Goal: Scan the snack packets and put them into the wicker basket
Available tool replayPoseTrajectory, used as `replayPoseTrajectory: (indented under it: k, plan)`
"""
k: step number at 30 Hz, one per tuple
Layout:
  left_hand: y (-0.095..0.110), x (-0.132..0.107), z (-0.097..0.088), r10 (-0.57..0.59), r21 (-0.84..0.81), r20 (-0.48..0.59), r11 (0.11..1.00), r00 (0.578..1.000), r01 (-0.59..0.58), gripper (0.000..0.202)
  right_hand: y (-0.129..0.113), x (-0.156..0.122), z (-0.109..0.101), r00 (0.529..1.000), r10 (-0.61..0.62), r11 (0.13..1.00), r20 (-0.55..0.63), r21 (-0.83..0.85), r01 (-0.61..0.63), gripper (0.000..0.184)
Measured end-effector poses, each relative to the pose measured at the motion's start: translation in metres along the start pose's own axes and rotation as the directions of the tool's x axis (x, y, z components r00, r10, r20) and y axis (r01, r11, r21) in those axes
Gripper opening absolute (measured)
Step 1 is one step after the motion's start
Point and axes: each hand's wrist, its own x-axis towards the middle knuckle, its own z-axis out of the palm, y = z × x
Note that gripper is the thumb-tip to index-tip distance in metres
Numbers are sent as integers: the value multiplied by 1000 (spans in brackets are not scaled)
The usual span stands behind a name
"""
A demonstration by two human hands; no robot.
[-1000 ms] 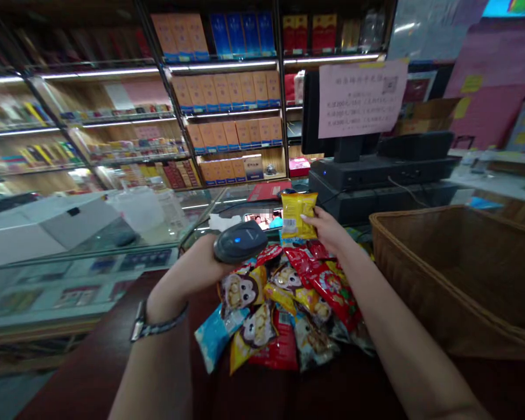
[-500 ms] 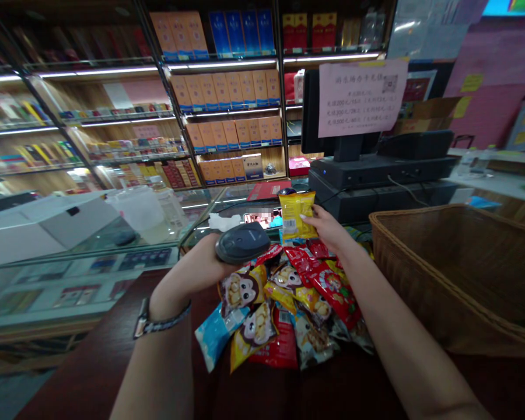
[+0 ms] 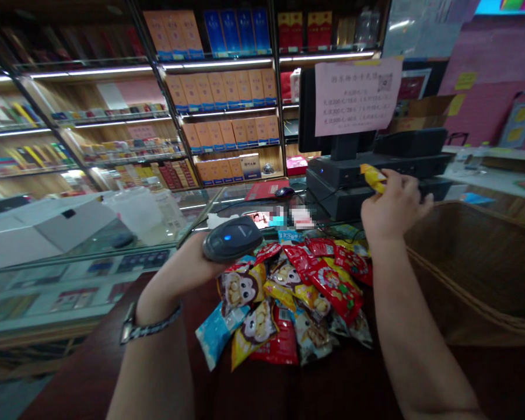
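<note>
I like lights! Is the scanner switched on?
On: a small blue light glows on top of the scanner in the left hand.

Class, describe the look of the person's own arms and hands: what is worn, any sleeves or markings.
Both forearms are bare, with no sleeves in view. The left wrist wears a watch with a silvery metal link band. The left hand and right hand are gloveless; no rings can be made out.

I see snack packets (image 3: 289, 291) heaped on the tabletop (image 3: 83, 379), the basket (image 3: 485, 262) right of them, the register (image 3: 345, 173) behind, shelves (image 3: 227, 93) far left.
</note>
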Motion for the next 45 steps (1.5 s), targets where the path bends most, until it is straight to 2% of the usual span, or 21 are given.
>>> replayPoseTrajectory:
  k: [3,7,10,12,14,17,19,20,22,26,27,30,31,32,33,35,36,38,40,41,45]
  plan:
    - [-2,-2,-4,-4,-9,12,1000,1000,4,44,20,9,1,991,130,981,20,-149,-125,49]
    - [-2,-3,-6,24,-14,21,1000,999,-23,41,41,15,10,957,279,933,82,-258,-250,68]
    - [1,-4,-7,41,7,30,999,999,-42,41,48,18,11,945,292,921,148,-311,-236,61]
    - [5,-4,-8,21,15,38,1000,999,-21,43,52,20,10,924,278,921,264,-346,-178,54]
    - [6,-4,-8,-1,7,58,1000,998,1,46,55,21,12,859,272,927,434,-359,-112,52]
    - [5,-3,-8,-13,23,85,1000,996,11,48,57,22,18,695,245,942,676,-336,-5,50]
    - [3,-3,-7,-29,56,96,998,995,24,46,54,20,20,607,213,942,766,-326,81,46]
    - [2,-2,-6,-36,67,99,997,994,30,45,51,19,20,585,198,939,786,-323,117,43]
    - [2,-1,-4,-35,63,109,998,993,28,43,46,17,20,569,169,938,805,-309,159,39]
    - [1,2,-1,-26,47,138,999,990,20,42,37,14,15,546,123,958,829,-242,152,37]
    - [1,2,-1,-28,56,140,998,990,21,42,35,14,15,561,100,960,822,-227,161,37]
    - [0,2,-1,-36,82,143,996,989,25,44,28,8,18,664,-60,962,745,-134,236,39]
    - [0,2,-1,-37,79,148,997,988,26,45,26,4,20,658,-119,964,743,-73,256,39]
    - [0,2,-1,-36,74,152,997,988,25,45,23,0,24,613,-155,966,774,-11,258,38]
    - [0,2,-1,-35,68,153,997,988,25,44,21,-5,29,529,-167,969,832,41,242,37]
    - [1,2,-1,-32,71,150,997,988,21,41,18,-14,39,310,-123,978,943,63,196,36]
    - [2,2,-1,-31,77,145,997,989,20,40,17,-19,44,216,-81,980,973,38,198,38]
    - [4,2,0,-30,85,149,996,988,17,39,18,-26,52,100,19,966,995,-44,254,40]
    - [5,2,0,-28,85,161,996,987,14,41,19,-31,58,54,124,938,991,-135,321,37]
    - [5,2,0,-31,84,166,996,986,17,42,20,-33,61,55,168,924,984,-177,339,39]
    - [3,1,-1,-50,91,164,995,985,36,39,21,-38,69,108,250,900,962,-272,342,59]
